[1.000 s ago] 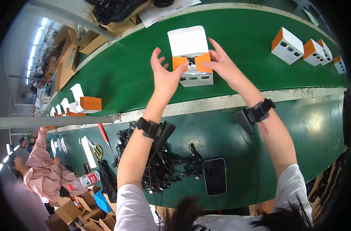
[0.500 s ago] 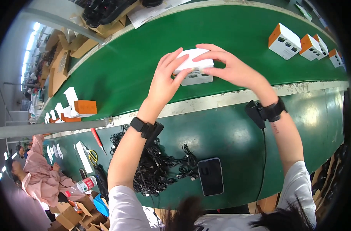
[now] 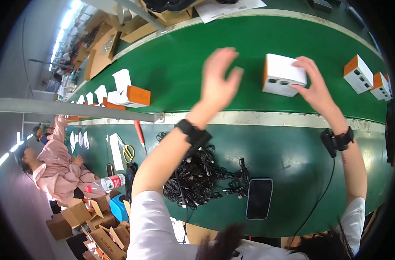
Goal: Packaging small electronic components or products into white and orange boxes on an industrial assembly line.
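A long bright-green belt with pale edging [image 3: 184, 65] runs beneath both hands, its right end cut off by the dark rim. Nearer the body than the hands is one glossy dark-green counter [image 3: 301, 173], partly covered by the forearms. Far to the left of the left hand sits one person in a loose pink top [image 3: 58, 177]; below that person, open brown cardboard cartons [image 3: 76, 212] overlap too much to count. Bodyward of the left hand lies a tangled heap of black cables [image 3: 193, 182], uncountable and partly behind the left forearm.

One closed white-and-orange cardboard box [image 3: 285, 73] stands on the belt between the hands, touching the right hand [image 3: 313, 86], which curls round its right end, thumb on the front and fingers over the lid. The left hand [image 3: 220, 80], motion-blurred, is spread open, holding nothing, well apart from the box. Right of the right hand are two similar white-and-orange boxes [image 3: 358, 74] and a sliver of a third. Left of the left hand, one flap-up orange-and-white box [image 3: 139, 96] half hides others. Bodyward between the hands lies one dark rectangular smartphone [image 3: 259, 198].
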The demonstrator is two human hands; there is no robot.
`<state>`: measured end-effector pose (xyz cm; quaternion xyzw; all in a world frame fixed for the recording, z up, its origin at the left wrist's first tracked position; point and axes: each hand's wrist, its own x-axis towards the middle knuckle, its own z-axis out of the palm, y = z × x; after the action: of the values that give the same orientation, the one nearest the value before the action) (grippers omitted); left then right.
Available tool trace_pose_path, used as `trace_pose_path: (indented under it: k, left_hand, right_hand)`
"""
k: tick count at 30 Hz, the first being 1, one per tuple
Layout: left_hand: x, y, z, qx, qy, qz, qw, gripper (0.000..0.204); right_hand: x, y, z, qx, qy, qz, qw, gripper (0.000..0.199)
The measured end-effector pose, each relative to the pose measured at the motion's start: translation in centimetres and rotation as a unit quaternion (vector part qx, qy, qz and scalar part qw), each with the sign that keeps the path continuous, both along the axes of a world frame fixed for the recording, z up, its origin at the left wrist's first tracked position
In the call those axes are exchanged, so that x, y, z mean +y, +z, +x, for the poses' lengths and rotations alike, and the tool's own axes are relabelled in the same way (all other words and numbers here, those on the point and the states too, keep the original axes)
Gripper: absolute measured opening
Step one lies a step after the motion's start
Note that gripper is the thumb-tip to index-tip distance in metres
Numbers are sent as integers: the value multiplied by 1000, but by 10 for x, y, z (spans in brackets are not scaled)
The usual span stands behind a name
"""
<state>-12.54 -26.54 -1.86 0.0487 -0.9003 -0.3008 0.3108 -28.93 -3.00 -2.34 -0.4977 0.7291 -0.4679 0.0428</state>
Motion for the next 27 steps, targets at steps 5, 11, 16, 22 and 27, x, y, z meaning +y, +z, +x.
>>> trace_pose_path:
  k: [5,11,16,22,27]
  left_hand:
    - [-127,19,92,-183,522,-155,819,76]
    - [-178,15,140,-285,584,-197,734,76]
    - [-200,32,162,-353,500,-173,772,25]
    - [-115,34,79,-235,355,-66,903,32]
    - [-17,30,-3,-156,171,89,969,19]
  right_hand:
    - [62,-11,-87,97,-108,48,988,48]
    - [120,-34,-155,139,-226,91,960,44]
    - [78,-13,-94,336,-283,82,895,37]
    - [3,2,-1,-48,-27,66,996,39]
    - [-75,6,56,-232,46,-15,972,47]
